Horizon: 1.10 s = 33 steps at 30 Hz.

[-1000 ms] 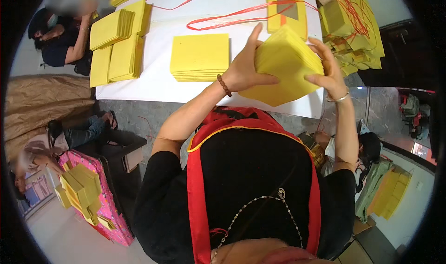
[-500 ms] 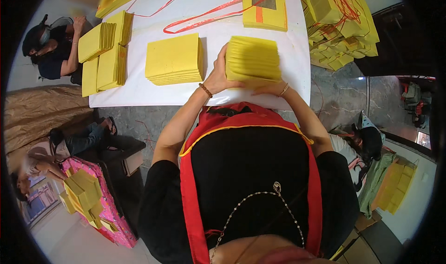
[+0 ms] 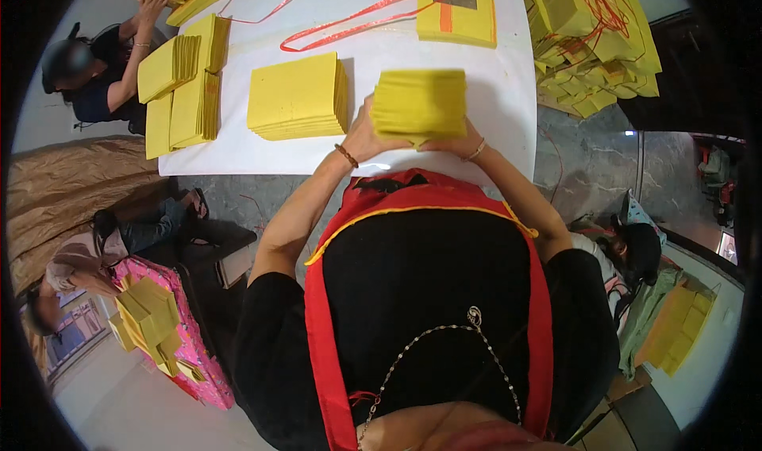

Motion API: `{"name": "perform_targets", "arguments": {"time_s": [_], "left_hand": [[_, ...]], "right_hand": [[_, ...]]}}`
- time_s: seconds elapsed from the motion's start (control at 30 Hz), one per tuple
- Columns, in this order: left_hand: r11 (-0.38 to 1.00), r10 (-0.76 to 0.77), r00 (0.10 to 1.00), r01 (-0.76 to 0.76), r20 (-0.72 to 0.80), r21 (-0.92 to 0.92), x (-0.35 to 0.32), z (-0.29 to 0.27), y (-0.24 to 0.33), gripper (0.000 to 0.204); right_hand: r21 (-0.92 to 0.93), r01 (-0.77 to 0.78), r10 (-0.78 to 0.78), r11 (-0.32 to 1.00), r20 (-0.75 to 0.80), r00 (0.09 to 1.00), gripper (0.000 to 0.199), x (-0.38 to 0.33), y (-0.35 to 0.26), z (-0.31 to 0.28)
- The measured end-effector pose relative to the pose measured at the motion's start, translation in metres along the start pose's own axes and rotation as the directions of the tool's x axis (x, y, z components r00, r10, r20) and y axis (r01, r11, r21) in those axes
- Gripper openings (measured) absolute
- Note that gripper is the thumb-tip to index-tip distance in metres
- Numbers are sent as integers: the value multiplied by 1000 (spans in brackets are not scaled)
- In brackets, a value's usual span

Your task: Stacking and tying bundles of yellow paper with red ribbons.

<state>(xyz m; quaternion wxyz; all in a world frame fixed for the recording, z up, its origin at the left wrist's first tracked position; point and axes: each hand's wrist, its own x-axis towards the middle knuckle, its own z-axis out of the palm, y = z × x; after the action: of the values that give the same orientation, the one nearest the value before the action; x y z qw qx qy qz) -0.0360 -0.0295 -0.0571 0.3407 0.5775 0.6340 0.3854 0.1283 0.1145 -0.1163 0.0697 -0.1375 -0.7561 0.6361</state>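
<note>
Between my two hands is a thick stack of yellow paper [image 3: 420,103], its layered edges facing up and slightly blurred. My left hand [image 3: 367,138] is closed around its left side. My right hand [image 3: 456,144] grips the lower right side, with its fingers partly hidden behind the paper. The stack is over the near part of the white-covered table [image 3: 302,156]; whether it touches the table I cannot tell. To the left of my left hand lies a neat second stack of yellow paper [image 3: 291,95].
More yellow stacks [image 3: 182,94] sit at the table's left edge, near a person [image 3: 119,70] reaching in. A red plastic strap [image 3: 349,24] loops towards a yellow bundle [image 3: 456,22]. A large heap of yellow bundles [image 3: 595,46] stands at the right.
The stack in my hands has shifted a little left, and my right hand has come in closer against it. At far left, the person's hands have reached up to a yellow stack.
</note>
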Motion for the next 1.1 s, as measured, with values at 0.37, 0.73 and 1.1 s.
{"name": "perform_targets", "arguments": {"time_s": [0.37, 0.73, 1.1], "left_hand": [[988, -19, 986, -7, -168, -153, -16, 28, -35, 45], [998, -67, 997, 67, -34, -12, -12, 8, -2, 63], [917, 179, 965, -94, -189, 387, -8, 28, -77, 42]], "right_hand": [[-276, 323, -358, 905, -87, 930, 91, -5, 0, 0], [-624, 396, -481, 673, 38, 876, 43, -3, 25, 1], [-406, 271, -345, 873, -122, 931, 66, 14, 27, 1]]}}
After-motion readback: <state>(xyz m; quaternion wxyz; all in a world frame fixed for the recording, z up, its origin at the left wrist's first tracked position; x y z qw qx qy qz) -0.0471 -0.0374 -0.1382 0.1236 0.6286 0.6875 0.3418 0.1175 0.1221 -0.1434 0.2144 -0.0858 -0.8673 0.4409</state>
